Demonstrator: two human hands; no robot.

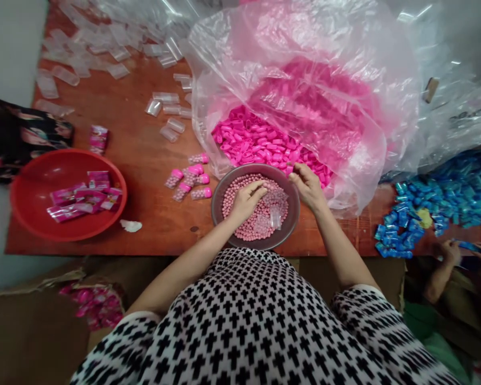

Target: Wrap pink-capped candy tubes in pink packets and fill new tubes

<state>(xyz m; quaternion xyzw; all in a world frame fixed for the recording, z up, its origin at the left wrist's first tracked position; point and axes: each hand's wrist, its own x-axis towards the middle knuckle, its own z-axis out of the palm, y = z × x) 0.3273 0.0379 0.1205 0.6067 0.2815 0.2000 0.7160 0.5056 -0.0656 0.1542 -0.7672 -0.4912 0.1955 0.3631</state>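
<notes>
My left hand rests on a heap of small pink beads in a round grey bowl, with its fingers together. Several transparent plastic tubes lie on the beads, one close to my fingers. My right hand pinches at the bowl's far rim, against a pile of bright pink plastic caps in a large transparent bag. Whether either hand holds anything is hidden. Several filled tubes with pink caps lie left of the bowl.
A red basin holds pink sachets on the orange-brown table. Loose transparent tubes lie farther back. Blue packets are heaped at the right, where a co-worker's hands hold one. More pink packets lie on cardboard below the table edge.
</notes>
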